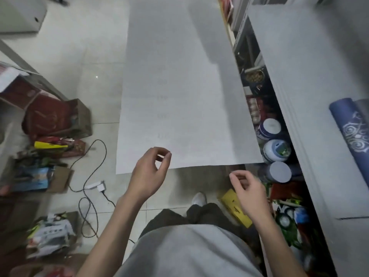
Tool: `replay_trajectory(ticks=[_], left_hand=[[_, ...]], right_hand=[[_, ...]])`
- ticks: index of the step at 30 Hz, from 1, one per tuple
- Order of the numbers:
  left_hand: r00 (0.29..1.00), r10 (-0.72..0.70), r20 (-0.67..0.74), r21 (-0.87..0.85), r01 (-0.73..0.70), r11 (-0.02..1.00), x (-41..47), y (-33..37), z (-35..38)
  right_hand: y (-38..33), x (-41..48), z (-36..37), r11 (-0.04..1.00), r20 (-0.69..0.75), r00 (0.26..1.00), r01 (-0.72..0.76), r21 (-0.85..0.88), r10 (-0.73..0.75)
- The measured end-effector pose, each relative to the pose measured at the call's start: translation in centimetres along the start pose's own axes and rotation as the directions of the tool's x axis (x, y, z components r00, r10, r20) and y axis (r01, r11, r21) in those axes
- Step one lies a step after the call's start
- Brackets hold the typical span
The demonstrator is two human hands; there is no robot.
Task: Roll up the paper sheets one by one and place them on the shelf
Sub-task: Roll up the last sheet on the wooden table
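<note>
A long white paper sheet lies flat on the tiled floor and stretches away from me, its near edge just ahead of my feet. My left hand hovers over the near edge, left of centre, with its fingers loosely curled and nothing in them. Just short of the near right corner is my right hand, also curled and empty. The grey shelf runs along the right side. On it lies a rolled blue sheet with a white swirl pattern.
Jars and cans crowd the lower shelf level beside the paper. A yellow box lies by my right foot. Cardboard boxes, packets and a black cable with a white plug strip clutter the floor at left.
</note>
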State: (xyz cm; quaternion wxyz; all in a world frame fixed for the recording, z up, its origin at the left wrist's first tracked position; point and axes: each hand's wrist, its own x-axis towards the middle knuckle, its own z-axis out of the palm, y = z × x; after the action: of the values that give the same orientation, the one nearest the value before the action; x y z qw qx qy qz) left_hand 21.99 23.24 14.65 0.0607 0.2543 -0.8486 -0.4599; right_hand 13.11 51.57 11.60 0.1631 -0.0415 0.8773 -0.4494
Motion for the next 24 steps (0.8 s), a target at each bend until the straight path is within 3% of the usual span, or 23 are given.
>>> replay_trajectory(ticks=[6,10,13,15,17,19,24], left_hand=[[0.985,-0.173,0.007,0.099,0.171,0.98,-0.1,-3.2,0.0],[0.973,-0.23,0.019,0.264,0.217,0.94,0.5,-6.5,1.0],[0.99,-0.129,0.06,0.47,0.086,0.878,1.7,-9.1,2.8],[0.987,-0.088,0.137,0.601,-0.012,0.8,2.9,-10.4,4.1],[0.976,-0.071,0.207,0.665,-0.087,0.741,4.4,-11.7,4.9],[0.968,-0.047,0.245,0.684,-0.139,0.716,5.9,-12.8,5.2],[0.974,0.13,0.188,0.636,-0.221,0.739,8.8,-14.4,4.5]], right_hand=[[-5.7,8.4,3.0,0.99,0.076,0.987,0.137,0.025,-0.139],[-5.7,11.3,5.7,0.986,0.153,0.975,0.165,-0.022,-0.16],[-2.5,12.5,7.3,0.951,0.258,0.961,0.169,-0.259,-0.1],[0.2,12.9,7.9,0.811,0.363,0.93,0.252,-0.528,-0.053],[2.5,13.2,8.3,0.681,0.418,0.908,0.32,-0.658,-0.023],[4.0,13.7,8.5,0.639,0.422,0.906,0.347,-0.686,-0.038],[4.9,15.6,7.8,0.699,0.36,0.918,0.368,-0.613,-0.167]])
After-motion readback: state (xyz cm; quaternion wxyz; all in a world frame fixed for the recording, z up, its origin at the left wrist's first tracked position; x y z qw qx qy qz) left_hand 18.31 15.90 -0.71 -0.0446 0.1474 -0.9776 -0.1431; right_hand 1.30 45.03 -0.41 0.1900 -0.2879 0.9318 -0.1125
